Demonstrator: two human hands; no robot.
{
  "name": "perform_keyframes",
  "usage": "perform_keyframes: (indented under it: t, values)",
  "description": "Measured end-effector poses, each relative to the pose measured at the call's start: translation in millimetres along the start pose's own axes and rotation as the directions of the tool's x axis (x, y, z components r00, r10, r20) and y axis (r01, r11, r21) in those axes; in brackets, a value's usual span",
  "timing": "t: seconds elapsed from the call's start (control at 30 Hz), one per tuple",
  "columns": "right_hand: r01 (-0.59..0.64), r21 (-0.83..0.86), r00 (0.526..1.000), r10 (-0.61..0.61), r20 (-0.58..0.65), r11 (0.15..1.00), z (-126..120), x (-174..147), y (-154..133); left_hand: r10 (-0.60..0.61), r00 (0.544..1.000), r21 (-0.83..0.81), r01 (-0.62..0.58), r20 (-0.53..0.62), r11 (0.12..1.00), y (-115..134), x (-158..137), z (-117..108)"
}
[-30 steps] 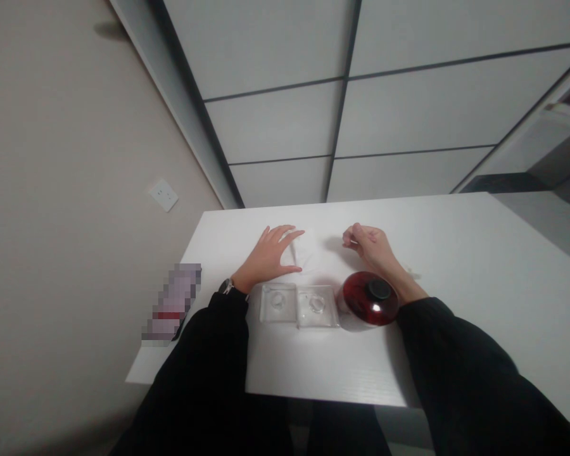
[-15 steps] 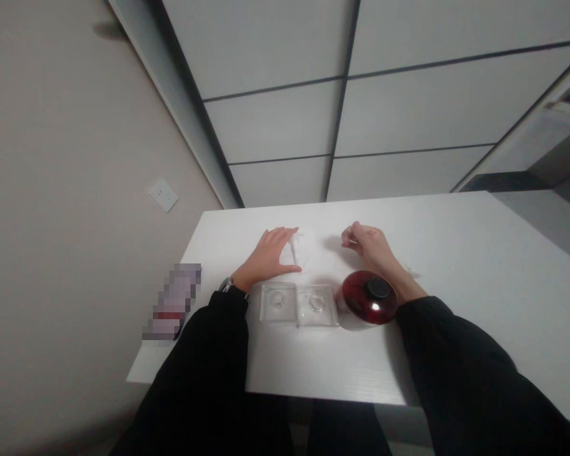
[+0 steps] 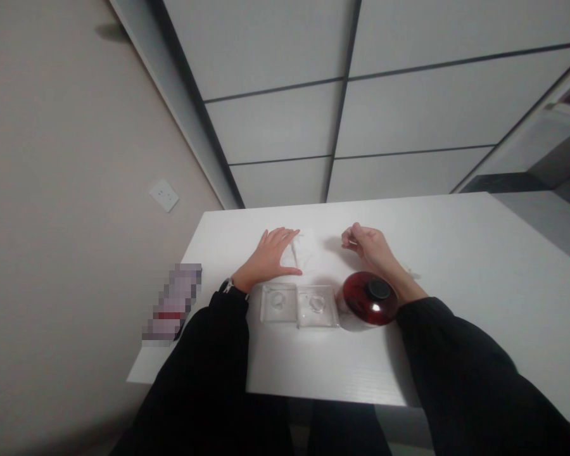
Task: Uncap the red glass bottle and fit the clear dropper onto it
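My left hand [image 3: 268, 255] rests on the white table, thumb and fingers spread apart around the left side of a thin white sheet [image 3: 304, 254] that looks like tissue. Over the table to the right of the sheet, my right hand [image 3: 367, 242] has its fingers curled and pinched together; whatever they may hold is too small to make out. Two clear square containers [image 3: 278, 315] [image 3: 317, 318] with round knobs stand side by side below the left hand. Touching or nearly touching the right one is a round jar with a dark red lid [image 3: 358, 303] and a black knob, close to my right forearm.
At the table's left edge lies a blurred-out flat object [image 3: 178, 301]. A small pale scrap [image 3: 412, 273] sits beyond my right wrist. A wall socket [image 3: 164, 196] is on the left wall, and panelled doors [image 3: 280, 126] rise behind the white table [image 3: 470, 253].
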State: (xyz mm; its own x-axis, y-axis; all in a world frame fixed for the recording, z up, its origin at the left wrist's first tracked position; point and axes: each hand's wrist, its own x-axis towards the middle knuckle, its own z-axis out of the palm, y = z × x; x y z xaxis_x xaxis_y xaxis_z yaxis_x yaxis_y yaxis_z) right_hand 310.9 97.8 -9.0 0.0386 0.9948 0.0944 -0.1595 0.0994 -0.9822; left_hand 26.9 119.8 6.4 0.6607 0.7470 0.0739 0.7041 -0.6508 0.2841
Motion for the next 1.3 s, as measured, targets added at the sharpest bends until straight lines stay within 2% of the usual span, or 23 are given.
perform_keyframes:
  t: [0.33,0.63,1.1,1.3]
  values:
    - [-0.009,0.009,1.000,0.009,-0.007,1.000,0.6,-1.2,-1.3,0.004,1.000,0.011,-0.004,0.003,1.000,-3.8,-0.3,3.0]
    - [-0.022,0.023,1.000,0.022,-0.001,1.000,0.2,-0.8,-2.6,0.045,0.989,0.058,-0.037,-0.137,0.998,2.5,-1.8,-3.4]
    - [-0.024,0.018,1.000,0.024,-0.002,1.000,0.0,-0.4,-2.8,0.081,0.995,0.197,-0.067,-0.064,0.978,7.2,-0.3,-0.4]
    - [-0.016,0.010,1.000,0.016,0.002,1.000,0.4,-1.6,-3.0,0.090,0.989,0.122,-0.075,-0.121,0.990,11.6,-2.3,-6.8]
